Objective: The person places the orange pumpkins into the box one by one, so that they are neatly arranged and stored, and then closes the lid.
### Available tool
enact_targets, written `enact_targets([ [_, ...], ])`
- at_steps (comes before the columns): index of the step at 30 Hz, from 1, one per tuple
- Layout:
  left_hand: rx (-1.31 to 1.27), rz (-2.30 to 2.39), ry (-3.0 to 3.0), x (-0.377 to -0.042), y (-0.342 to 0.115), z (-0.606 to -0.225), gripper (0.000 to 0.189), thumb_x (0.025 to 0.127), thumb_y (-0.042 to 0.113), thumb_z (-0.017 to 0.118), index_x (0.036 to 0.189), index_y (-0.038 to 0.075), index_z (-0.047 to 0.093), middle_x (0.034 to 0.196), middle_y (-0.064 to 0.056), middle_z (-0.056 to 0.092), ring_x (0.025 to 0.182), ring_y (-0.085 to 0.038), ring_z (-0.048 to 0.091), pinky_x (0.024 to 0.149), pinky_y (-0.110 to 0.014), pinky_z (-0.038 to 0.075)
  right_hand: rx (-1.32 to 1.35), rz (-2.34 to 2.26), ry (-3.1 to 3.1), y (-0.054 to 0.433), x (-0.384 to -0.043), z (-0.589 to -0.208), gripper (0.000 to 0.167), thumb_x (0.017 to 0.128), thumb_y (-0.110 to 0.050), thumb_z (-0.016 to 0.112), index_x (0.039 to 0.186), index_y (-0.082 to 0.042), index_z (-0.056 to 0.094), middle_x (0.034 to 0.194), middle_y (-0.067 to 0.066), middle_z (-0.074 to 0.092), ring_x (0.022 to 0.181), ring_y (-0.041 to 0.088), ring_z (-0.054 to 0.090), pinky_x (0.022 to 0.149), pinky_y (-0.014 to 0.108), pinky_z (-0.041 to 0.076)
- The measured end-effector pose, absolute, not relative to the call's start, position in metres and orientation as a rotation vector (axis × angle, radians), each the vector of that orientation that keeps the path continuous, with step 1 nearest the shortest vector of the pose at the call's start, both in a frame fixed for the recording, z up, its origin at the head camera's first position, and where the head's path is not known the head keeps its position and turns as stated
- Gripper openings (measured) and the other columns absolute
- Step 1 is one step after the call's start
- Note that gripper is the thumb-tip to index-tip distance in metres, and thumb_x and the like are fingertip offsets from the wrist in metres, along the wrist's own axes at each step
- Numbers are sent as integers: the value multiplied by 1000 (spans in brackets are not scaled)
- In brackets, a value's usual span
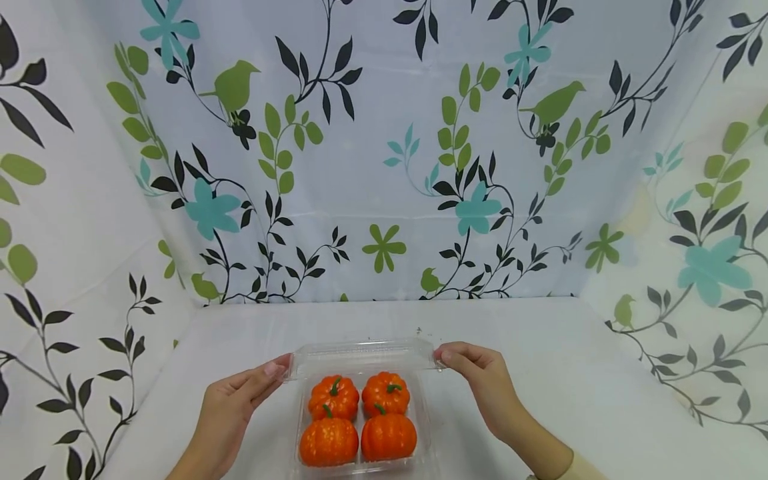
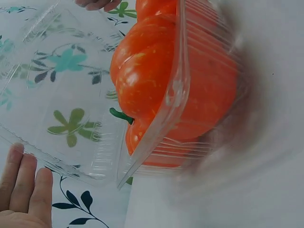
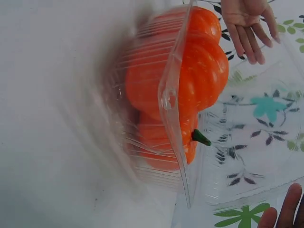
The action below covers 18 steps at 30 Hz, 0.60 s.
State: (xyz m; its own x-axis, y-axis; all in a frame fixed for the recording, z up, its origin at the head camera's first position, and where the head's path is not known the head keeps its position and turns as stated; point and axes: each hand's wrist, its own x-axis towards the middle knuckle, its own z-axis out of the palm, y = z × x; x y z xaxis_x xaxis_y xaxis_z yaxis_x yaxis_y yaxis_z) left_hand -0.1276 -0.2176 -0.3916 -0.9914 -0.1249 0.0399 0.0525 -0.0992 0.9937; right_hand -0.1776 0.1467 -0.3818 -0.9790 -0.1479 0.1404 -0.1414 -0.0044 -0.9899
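A clear plastic clamshell container holds several small orange pumpkins with green stems. Its lid is raised at the far side, swung back from the base. My left hand holds the lid's left edge between thumb and fingers; in the left wrist view its other fingers stay fairly straight beside that edge. With thumb and index finger, my right hand pinches the right corner of the lid. In the right wrist view, the pumpkins show through the ribbed side wall of the base.
The container rests on a white tabletop. Behind and at both sides hangs a pale curtain printed with leaves, birds and flowers.
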Motion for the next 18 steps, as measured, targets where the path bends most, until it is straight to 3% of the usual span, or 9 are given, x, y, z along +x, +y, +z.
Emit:
enact_targets([
  [4, 151, -2205, -2118, -119, -215, -392, 42, 99, 32, 67, 126, 0, 70, 126, -1, 70, 116, -10, 65, 94, -18, 51, -302, -2142, 2227, 149, -168, -383, 26, 96, -17, 70, 109, 5, 71, 107, 16, 71, 101, 28, 64, 97, 34, 52],
  [7, 214, -2162, -2184, -113, -213, -393, 43, 97, 36, 70, 128, 7, 71, 129, 3, 68, 119, -5, 62, 104, -31, 49, -321, -2119, 2219, 150, -161, -385, 27, 94, -13, 72, 112, 7, 69, 111, 19, 69, 100, 28, 65, 94, 32, 55],
  [11, 299, -2131, -2220, -109, -210, -396, 47, 93, 35, 74, 133, 11, 68, 132, 5, 66, 116, 0, 61, 104, -35, 50, -324, -2105, 2195, 152, -156, -391, 32, 89, -6, 76, 115, 9, 66, 120, 21, 65, 109, 31, 64, 92, 30, 57],
  [14, 334, -2115, -2234, -104, -208, -400, 53, 91, 30, 77, 138, 8, 63, 138, 0, 63, 111, 3, 62, 92, -21, 53, -283, -2077, 2218, 152, -153, -396, 39, 85, -4, 79, 118, 8, 64, 125, 20, 63, 118, 35, 59, 95, 28, 55],
  [18, 342, -2074, -2265, -99, -205, -406, 61, 89, 27, 80, 142, 6, 58, 144, -8, 57, 109, 7, 60, 89, -17, 53, -232, -2047, 2240, 152, -151, -402, 42, 85, -7, 80, 122, 4, 64, 127, 18, 63, 123, 37, 56, 99, 28, 52],
])
